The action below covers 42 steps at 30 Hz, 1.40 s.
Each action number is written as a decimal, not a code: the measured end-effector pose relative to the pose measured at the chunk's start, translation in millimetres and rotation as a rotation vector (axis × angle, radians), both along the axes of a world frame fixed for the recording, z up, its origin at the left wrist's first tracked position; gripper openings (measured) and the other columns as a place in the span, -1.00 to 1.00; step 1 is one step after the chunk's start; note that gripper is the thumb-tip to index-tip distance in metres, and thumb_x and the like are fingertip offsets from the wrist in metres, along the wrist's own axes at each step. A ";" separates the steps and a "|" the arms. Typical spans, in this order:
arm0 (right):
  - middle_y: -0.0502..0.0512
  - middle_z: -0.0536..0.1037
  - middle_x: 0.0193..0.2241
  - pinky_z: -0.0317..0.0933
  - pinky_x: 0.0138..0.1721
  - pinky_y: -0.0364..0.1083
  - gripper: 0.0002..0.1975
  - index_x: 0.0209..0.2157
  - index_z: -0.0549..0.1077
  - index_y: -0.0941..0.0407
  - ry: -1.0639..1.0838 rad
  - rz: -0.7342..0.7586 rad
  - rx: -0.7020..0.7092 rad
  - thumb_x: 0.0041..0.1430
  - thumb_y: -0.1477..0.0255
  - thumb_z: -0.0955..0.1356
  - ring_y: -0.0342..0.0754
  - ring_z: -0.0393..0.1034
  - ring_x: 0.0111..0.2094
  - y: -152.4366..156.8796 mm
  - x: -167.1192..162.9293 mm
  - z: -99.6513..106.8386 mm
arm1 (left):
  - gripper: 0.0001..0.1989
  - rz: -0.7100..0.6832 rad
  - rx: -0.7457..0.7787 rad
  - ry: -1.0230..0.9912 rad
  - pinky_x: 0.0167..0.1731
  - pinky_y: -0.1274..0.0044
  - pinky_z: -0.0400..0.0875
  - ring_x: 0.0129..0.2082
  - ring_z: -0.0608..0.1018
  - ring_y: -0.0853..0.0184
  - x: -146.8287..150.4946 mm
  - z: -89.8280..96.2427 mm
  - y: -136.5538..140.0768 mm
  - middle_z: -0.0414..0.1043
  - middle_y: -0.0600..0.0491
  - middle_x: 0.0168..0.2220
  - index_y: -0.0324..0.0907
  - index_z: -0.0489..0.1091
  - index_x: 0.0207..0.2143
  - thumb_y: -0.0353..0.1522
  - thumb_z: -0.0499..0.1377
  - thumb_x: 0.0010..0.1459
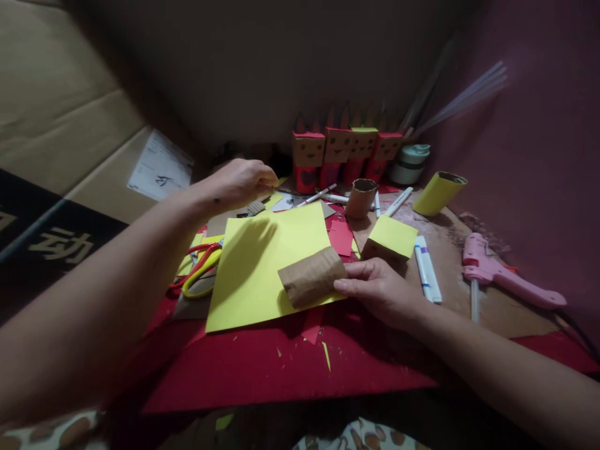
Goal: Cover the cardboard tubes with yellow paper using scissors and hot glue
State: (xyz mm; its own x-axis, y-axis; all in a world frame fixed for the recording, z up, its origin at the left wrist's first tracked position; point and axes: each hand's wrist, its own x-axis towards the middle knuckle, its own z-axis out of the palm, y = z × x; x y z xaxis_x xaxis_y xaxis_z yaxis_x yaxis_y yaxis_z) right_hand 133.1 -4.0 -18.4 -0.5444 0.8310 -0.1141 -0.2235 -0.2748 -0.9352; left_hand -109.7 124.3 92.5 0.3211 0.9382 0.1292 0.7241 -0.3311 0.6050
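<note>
My right hand [387, 290] pinches the right end of a brown cardboard tube [314, 277], which lies tilted over a large yellow sheet of paper [262, 250]. My left hand [244, 181] hovers beyond the sheet's far left part, its fingers curled together and pointing right. Whatever those fingertips may hold is hidden. Below the left hand are small yellow and grey scraps, and its shadow falls on the yellow sheet. Scissors with red and yellow handles [202, 270] rest at the sheet's left edge. Right of the tube sits a box with a yellow top [392, 236].
Several red figures with cardboard box heads [308, 153] stand at the back. Nearby are an upright brown tube [361, 199], a yellow-wrapped tube [439, 194], white markers [427, 269] and a pink glue gun [510, 275]. A large cardboard box [70, 119] rises at left.
</note>
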 end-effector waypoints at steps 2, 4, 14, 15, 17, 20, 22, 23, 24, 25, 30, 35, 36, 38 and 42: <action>0.05 0.58 -0.48 0.27 -0.15 -0.01 -0.82 -0.30 0.63 0.15 0.049 -0.028 -0.048 0.00 0.41 0.48 -0.09 0.43 -0.40 1.1 -0.9 -4.5 | -0.81 0.004 0.099 0.004 -0.27 0.60 0.19 -0.31 0.40 0.40 0.6 -0.7 -30.3 0.49 0.10 -0.33 -0.27 0.54 -0.25 -0.38 0.22 0.08; 0.03 0.52 -0.55 0.25 -0.25 -0.07 -0.88 -0.42 0.62 0.18 0.081 -0.050 -0.086 -0.03 0.43 0.49 -0.13 0.36 -0.47 1.5 -2.0 -5.9 | -0.73 -0.018 0.117 -0.021 -0.27 0.59 0.23 -0.30 0.45 0.37 -1.6 -5.2 -65.8 0.53 0.08 -0.29 -0.23 0.51 -0.21 -0.25 0.18 0.13; 0.14 0.57 -0.36 0.29 -0.12 0.01 -0.81 -0.36 0.58 0.13 0.173 -0.040 -0.101 0.10 0.31 0.39 0.03 0.44 -0.23 -2.9 -7.6 5.3 | -0.75 0.333 -0.095 -0.188 -0.46 0.48 0.30 -0.46 0.45 0.25 23.6 -76.4 -165.9 0.44 0.09 -0.47 -0.08 0.42 -0.45 -0.11 0.27 -0.07; 0.16 0.58 -0.29 0.28 -0.08 0.04 -0.76 -0.29 0.58 0.12 0.177 -0.020 -0.091 0.14 0.26 0.37 0.07 0.44 -0.17 -3.6 -7.7 5.0 | -0.76 0.339 -0.121 -0.219 -0.46 0.49 0.30 -0.46 0.44 0.26 27.1 -79.5 -166.0 0.42 0.10 -0.49 -0.09 0.40 -0.49 -0.13 0.26 -0.06; 0.19 0.59 -0.21 0.28 -0.03 0.08 -0.66 -0.16 0.56 0.13 0.185 0.007 -0.068 0.17 0.18 0.34 0.13 0.43 -0.08 -4.7 -7.7 3.9 | -0.76 0.321 -0.173 -0.267 -0.46 0.50 0.29 -0.47 0.41 0.29 30.4 -82.5 -164.6 0.37 0.12 -0.52 -0.11 0.36 -0.55 -0.16 0.25 -0.03; 0.28 0.59 -0.17 0.26 0.01 0.12 -0.54 -0.10 0.53 0.20 0.203 0.014 -0.065 0.18 0.12 0.33 0.18 0.42 -0.04 -5.0 -7.6 2.2 | -0.79 0.280 -0.291 -0.333 -0.44 0.49 0.34 -0.43 0.46 0.26 28.9 -83.1 -163.4 0.41 0.10 -0.52 -0.14 0.41 -0.52 -0.19 0.26 -0.01; 0.32 0.60 -0.20 0.25 0.02 0.14 -0.52 -0.12 0.54 0.25 0.214 0.013 -0.083 0.16 0.11 0.35 0.19 0.42 -0.04 -4.5 -7.5 1.4 | -0.80 0.254 -0.373 -0.386 -0.40 0.46 0.39 -0.37 0.51 0.19 27.1 -82.9 -164.3 0.46 0.07 -0.49 -0.15 0.45 -0.48 -0.20 0.26 -0.01; 0.33 0.60 -0.21 0.24 0.03 0.14 -0.51 -0.13 0.54 0.26 0.212 0.008 -0.091 0.15 0.11 0.36 0.19 0.42 -0.04 -4.2 -7.4 1.1 | -0.80 0.245 -0.398 -0.404 -0.36 0.44 0.41 -0.33 0.53 0.16 26.7 -82.8 -165.1 0.48 0.06 -0.48 -0.15 0.46 -0.47 -0.20 0.27 -0.02; 0.33 0.61 -0.21 0.24 0.03 0.15 -0.51 -0.14 0.55 0.26 0.208 0.003 -0.096 0.13 0.11 0.37 0.20 0.42 -0.04 -4.0 -7.2 1.0 | -0.81 0.240 -0.411 -0.412 -0.33 0.42 0.42 -0.28 0.53 0.13 26.6 -82.7 -166.0 0.49 0.05 -0.46 -0.14 0.47 -0.46 -0.21 0.27 -0.02; 0.33 0.61 -0.22 0.24 0.03 0.15 -0.51 -0.15 0.55 0.26 0.200 -0.004 -0.101 0.12 0.10 0.38 0.20 0.42 -0.03 -3.7 -7.0 0.9 | -0.82 0.240 -0.414 -0.410 -0.30 0.42 0.42 -0.24 0.53 0.11 26.7 -82.6 -166.9 0.50 0.04 -0.44 -0.14 0.47 -0.45 -0.22 0.28 -0.02; 0.30 0.61 -0.20 0.24 0.03 0.14 -0.50 -0.14 0.56 0.23 0.217 0.033 -0.077 0.13 0.08 0.37 0.21 0.41 -0.02 -2.6 -6.3 -0.2 | -0.84 0.247 -0.374 -0.316 -0.22 0.43 0.40 -0.17 0.51 0.12 27.4 -82.6 -168.4 0.55 0.00 -0.28 -0.12 0.50 -0.41 -0.24 0.27 -0.02; 0.23 0.61 -0.17 0.22 0.06 0.10 -0.56 -0.10 0.54 0.17 0.245 0.051 -0.072 0.14 0.13 0.38 0.15 0.41 -0.01 0.0 -6.0 -2.6 | -0.84 0.221 -0.286 -0.267 -0.20 0.41 0.41 -0.24 0.51 0.14 25.9 -84.4 -167.2 0.55 0.03 -0.32 -0.11 0.53 -0.42 -0.23 0.28 -0.04; 0.23 0.61 -0.17 0.22 0.07 0.09 -0.56 -0.08 0.54 0.17 0.246 0.046 -0.079 0.13 0.14 0.39 0.13 0.41 -0.01 0.1 -6.0 -2.8 | -0.83 0.216 -0.268 -0.260 -0.21 0.40 0.41 -0.25 0.51 0.14 25.7 -85.2 -167.5 0.55 0.02 -0.32 -0.11 0.53 -0.42 -0.22 0.27 -0.04; 0.23 0.61 -0.18 0.22 0.07 0.08 -0.54 -0.08 0.53 0.18 0.242 0.039 -0.078 0.12 0.14 0.40 0.10 0.44 -0.04 -0.6 -5.6 -2.8 | -0.79 0.211 -0.236 -0.240 -0.24 0.38 0.42 -0.27 0.51 0.13 25.2 -87.1 -168.6 0.56 0.02 -0.33 -0.11 0.54 -0.40 -0.19 0.26 -0.04; 0.20 0.63 -0.27 0.25 0.02 0.04 -0.62 -0.19 0.59 0.22 0.082 0.035 0.007 0.00 0.25 0.48 0.07 0.49 -0.17 -3.0 -3.8 -2.9 | -0.75 0.203 -0.199 -0.211 -0.23 0.39 0.41 -0.26 0.52 0.12 23.3 -91.1 -170.7 0.57 0.04 -0.33 -0.10 0.54 -0.36 -0.16 0.23 -0.03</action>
